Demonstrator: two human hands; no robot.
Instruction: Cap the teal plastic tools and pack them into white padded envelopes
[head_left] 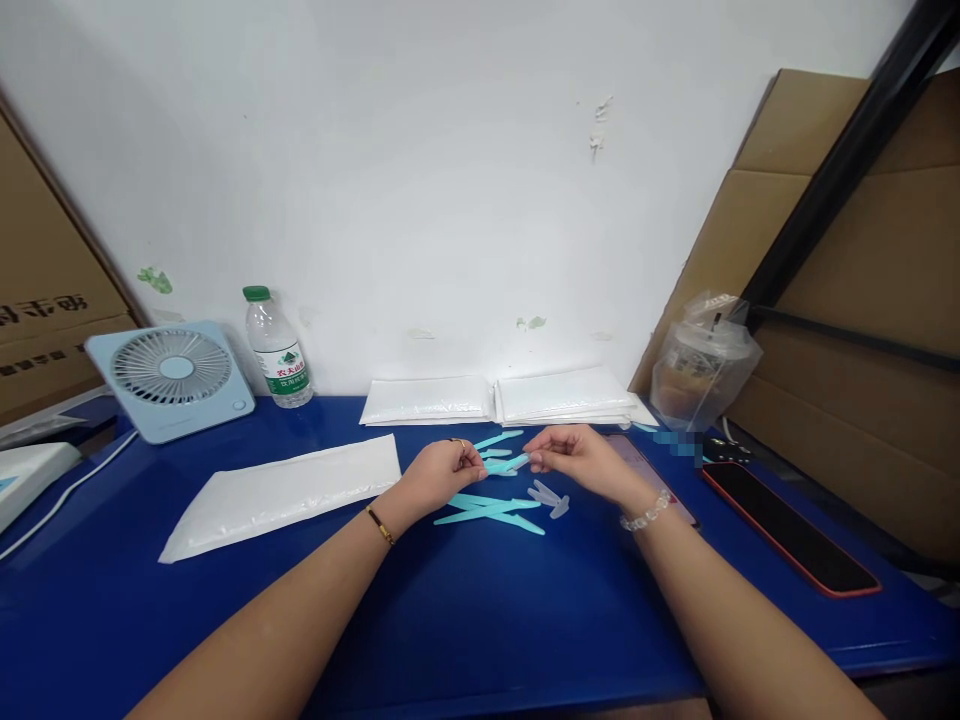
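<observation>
Pinched in my left hand (pixel 448 474) is a slim teal eyebrow razor (pixel 504 465), held level over the table and pointing right. The fingers of my right hand (pixel 571 457) are closed on a small clear cap (pixel 526 459) at the razor's right end. Whether the cap is fully seated I cannot tell. Below my hands, several more teal razors (pixel 491 508) lie crossed in a loose pile. Others (pixel 501 438) lie just behind the held one. A few loose translucent caps (pixel 551 498) rest to the right of the pile.
A white padded envelope (pixel 292 492) lies left on the blue table (pixel 480 620). Stacked envelopes (pixel 427 400) line the wall. A fan (pixel 176 375) and water bottle (pixel 279 350) stand back left; a bagged cup (pixel 701 365) and red-edged phone (pixel 791 525) are right.
</observation>
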